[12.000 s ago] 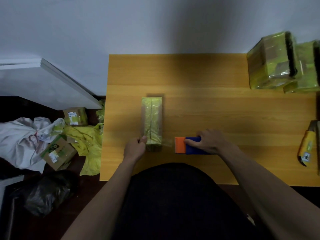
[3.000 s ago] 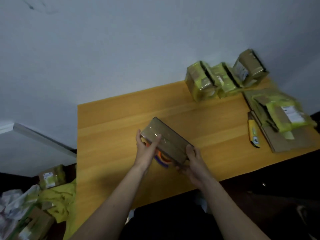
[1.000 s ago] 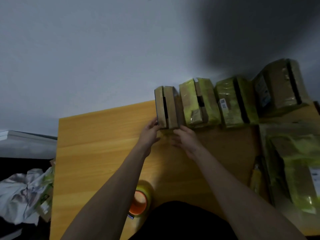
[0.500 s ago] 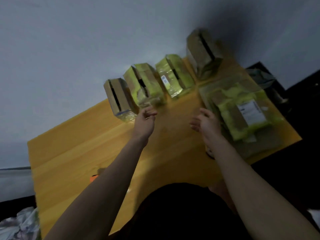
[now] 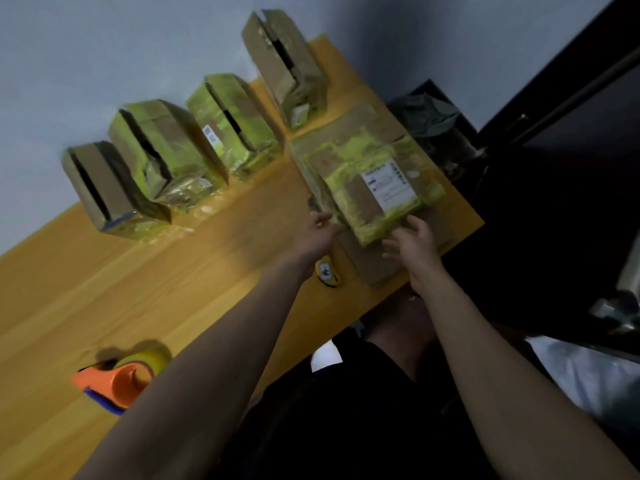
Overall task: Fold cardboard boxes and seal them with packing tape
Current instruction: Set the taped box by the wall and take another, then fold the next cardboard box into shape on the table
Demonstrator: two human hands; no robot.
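Several taped cardboard boxes stand in a row along the wall; the leftmost is a plain brown box [image 5: 104, 188]. At the table's right end lies a stack of flattened boxes [image 5: 372, 183] with yellow-green tape and a white label on top. My left hand [image 5: 320, 233] reaches to the stack's near left corner with fingers loosely extended. My right hand [image 5: 412, 240] is at the stack's near edge, fingers spread and relaxed, holding nothing. An orange and blue tape dispenser [image 5: 119, 379] with a yellow-green roll lies at the table's near left.
A yellow utility knife [image 5: 327, 271] lies on the wooden table [image 5: 138, 289] just under my left wrist. Dark furniture and a dark bag [image 5: 427, 123] stand to the right beyond the table's edge. A white wall runs behind the boxes.
Both hands have moved right from the box row to the stack of flattened boxes. The brown box now stands released at the left end of the row. The view has swung right.
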